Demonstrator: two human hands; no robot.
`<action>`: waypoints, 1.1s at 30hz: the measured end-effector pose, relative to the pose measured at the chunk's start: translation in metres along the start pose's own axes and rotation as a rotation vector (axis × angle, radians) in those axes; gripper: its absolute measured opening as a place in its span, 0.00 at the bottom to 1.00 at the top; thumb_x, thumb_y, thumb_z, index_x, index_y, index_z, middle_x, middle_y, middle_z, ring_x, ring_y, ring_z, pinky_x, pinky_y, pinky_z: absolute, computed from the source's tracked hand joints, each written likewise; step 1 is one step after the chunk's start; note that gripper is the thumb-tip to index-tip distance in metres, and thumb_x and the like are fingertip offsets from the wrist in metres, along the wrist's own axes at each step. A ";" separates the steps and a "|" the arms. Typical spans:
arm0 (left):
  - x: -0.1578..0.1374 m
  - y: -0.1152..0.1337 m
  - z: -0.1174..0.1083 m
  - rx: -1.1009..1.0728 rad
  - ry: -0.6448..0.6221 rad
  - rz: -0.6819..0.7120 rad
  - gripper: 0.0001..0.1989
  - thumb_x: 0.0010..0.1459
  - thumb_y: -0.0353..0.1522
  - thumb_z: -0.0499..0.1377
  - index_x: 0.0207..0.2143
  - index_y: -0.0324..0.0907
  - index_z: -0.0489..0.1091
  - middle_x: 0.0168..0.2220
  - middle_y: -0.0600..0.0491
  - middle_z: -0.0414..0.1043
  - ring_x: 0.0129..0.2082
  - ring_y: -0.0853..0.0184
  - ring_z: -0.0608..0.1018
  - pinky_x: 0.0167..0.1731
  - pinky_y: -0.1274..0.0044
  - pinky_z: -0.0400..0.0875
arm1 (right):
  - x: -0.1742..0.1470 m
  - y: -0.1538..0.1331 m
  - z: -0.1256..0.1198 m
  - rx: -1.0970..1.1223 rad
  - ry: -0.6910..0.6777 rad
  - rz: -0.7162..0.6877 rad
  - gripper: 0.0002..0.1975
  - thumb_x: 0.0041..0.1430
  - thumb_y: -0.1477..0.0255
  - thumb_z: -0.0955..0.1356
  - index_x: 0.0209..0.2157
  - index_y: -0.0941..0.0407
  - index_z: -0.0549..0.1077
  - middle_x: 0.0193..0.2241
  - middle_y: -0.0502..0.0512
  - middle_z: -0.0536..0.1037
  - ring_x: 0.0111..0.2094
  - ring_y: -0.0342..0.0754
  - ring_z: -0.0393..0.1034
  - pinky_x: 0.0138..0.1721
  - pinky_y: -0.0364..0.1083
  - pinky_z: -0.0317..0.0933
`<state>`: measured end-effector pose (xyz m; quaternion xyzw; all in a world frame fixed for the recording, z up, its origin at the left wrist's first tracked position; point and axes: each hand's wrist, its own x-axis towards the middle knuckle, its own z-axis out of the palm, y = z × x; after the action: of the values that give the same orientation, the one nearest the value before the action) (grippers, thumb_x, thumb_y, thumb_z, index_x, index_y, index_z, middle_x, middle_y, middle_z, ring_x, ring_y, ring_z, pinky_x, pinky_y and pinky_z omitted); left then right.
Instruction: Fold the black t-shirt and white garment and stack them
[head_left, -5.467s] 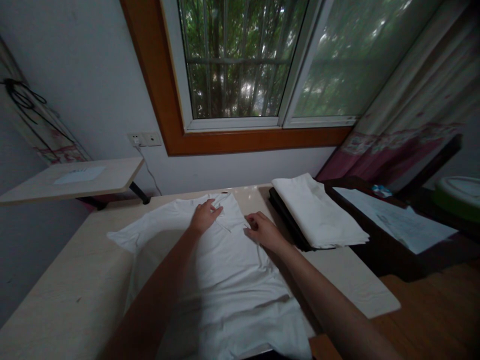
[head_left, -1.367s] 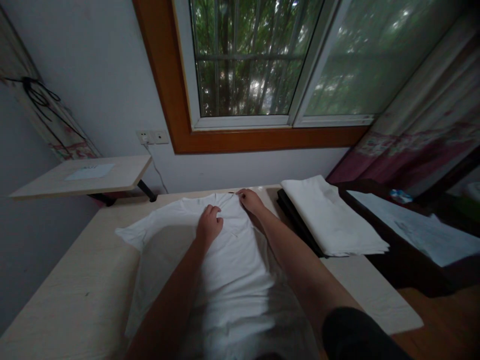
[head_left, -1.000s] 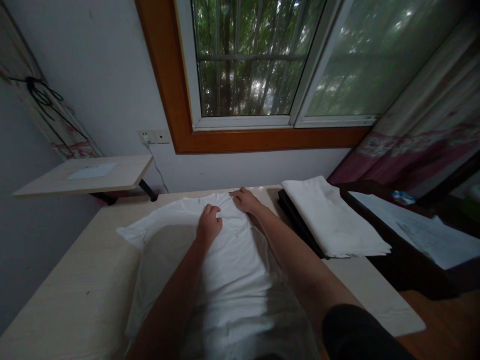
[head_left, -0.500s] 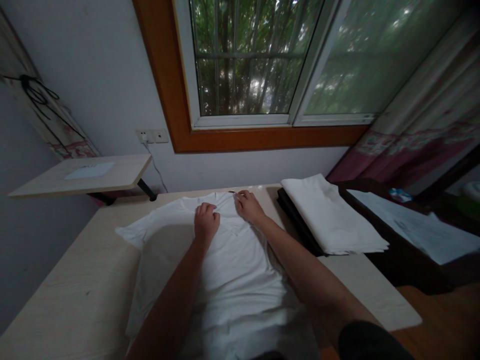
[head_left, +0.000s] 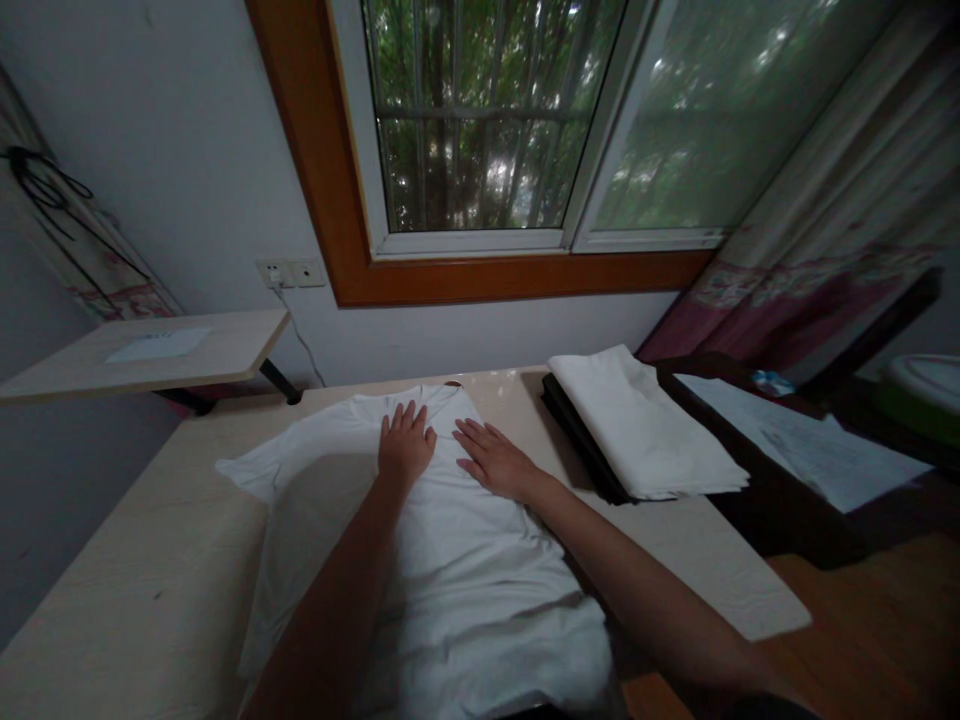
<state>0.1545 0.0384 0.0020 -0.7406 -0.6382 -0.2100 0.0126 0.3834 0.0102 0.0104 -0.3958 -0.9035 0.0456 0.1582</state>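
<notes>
A white T-shirt lies spread over the pale wooden table, its collar end toward the wall and one sleeve out to the left. Wrinkles run across its lower part, which reaches the near edge. My left hand rests flat on the shirt just below the collar, fingers apart. To its right, my right hand lies palm down on the cloth with its fingers stretched out. Neither hand grips the fabric.
Folded white cloth sits on folded black cloth at the table's right. A raised shelf with a paper stands at the back left. Beyond the right edge, more paper lies on a dark surface.
My right hand has let go of the collar edge and come down onto the shirt, flattening out. My left hand's fingers have straightened and spread. The view has shifted slightly.
</notes>
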 end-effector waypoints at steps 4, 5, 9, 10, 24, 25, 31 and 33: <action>0.002 -0.009 -0.002 -0.001 -0.056 -0.013 0.29 0.67 0.43 0.52 0.68 0.48 0.62 0.72 0.46 0.55 0.72 0.49 0.56 0.69 0.51 0.46 | -0.022 0.000 -0.003 0.005 -0.003 0.022 0.30 0.73 0.60 0.62 0.72 0.52 0.57 0.72 0.62 0.54 0.73 0.57 0.47 0.70 0.64 0.47; 0.002 -0.012 -0.002 0.003 -0.066 -0.019 0.30 0.67 0.45 0.52 0.68 0.49 0.62 0.72 0.46 0.55 0.73 0.49 0.56 0.69 0.51 0.45 | -0.026 0.000 -0.004 0.010 -0.003 0.031 0.30 0.73 0.59 0.63 0.72 0.52 0.57 0.72 0.62 0.54 0.73 0.57 0.47 0.70 0.64 0.48; 0.002 -0.019 -0.003 0.018 -0.080 -0.018 0.33 0.66 0.49 0.53 0.69 0.50 0.60 0.73 0.46 0.53 0.73 0.49 0.54 0.70 0.51 0.43 | -0.037 -0.004 -0.008 0.015 0.006 0.055 0.30 0.73 0.59 0.63 0.71 0.50 0.57 0.72 0.61 0.55 0.73 0.58 0.47 0.70 0.65 0.48; 0.001 -0.020 -0.003 0.021 -0.080 -0.013 0.33 0.66 0.50 0.53 0.69 0.50 0.60 0.73 0.46 0.53 0.73 0.49 0.54 0.70 0.51 0.43 | -0.040 -0.006 -0.009 0.015 0.005 0.058 0.30 0.73 0.59 0.63 0.71 0.50 0.57 0.72 0.60 0.55 0.73 0.58 0.46 0.70 0.65 0.48; 0.008 -0.024 0.000 0.026 -0.124 -0.008 0.35 0.65 0.52 0.52 0.70 0.51 0.58 0.74 0.47 0.50 0.74 0.50 0.50 0.70 0.50 0.41 | -0.070 -0.009 -0.022 0.067 0.018 0.072 0.28 0.72 0.62 0.64 0.70 0.42 0.58 0.71 0.51 0.58 0.72 0.56 0.51 0.70 0.62 0.52; 0.009 -0.025 0.000 0.025 -0.127 -0.007 0.35 0.65 0.52 0.51 0.70 0.51 0.58 0.74 0.47 0.50 0.74 0.49 0.50 0.70 0.49 0.41 | -0.069 -0.008 -0.022 0.061 0.022 0.079 0.28 0.72 0.62 0.64 0.70 0.42 0.59 0.71 0.52 0.58 0.71 0.55 0.52 0.70 0.62 0.52; 0.012 -0.025 -0.001 0.030 -0.138 -0.006 0.36 0.66 0.53 0.49 0.71 0.47 0.57 0.74 0.45 0.49 0.74 0.49 0.50 0.70 0.48 0.40 | -0.068 0.008 -0.018 -0.005 0.058 0.150 0.27 0.72 0.62 0.63 0.69 0.48 0.63 0.70 0.57 0.61 0.69 0.57 0.57 0.69 0.61 0.53; 0.013 -0.025 -0.002 0.032 -0.142 -0.011 0.36 0.66 0.53 0.48 0.71 0.47 0.57 0.74 0.45 0.49 0.74 0.49 0.50 0.70 0.48 0.40 | -0.069 0.014 -0.017 -0.003 0.074 0.177 0.27 0.71 0.61 0.64 0.68 0.48 0.64 0.69 0.57 0.63 0.69 0.58 0.58 0.69 0.61 0.54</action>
<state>0.1316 0.0545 0.0015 -0.7500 -0.6447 -0.1466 -0.0221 0.4429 -0.0309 0.0066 -0.4756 -0.8586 0.0433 0.1863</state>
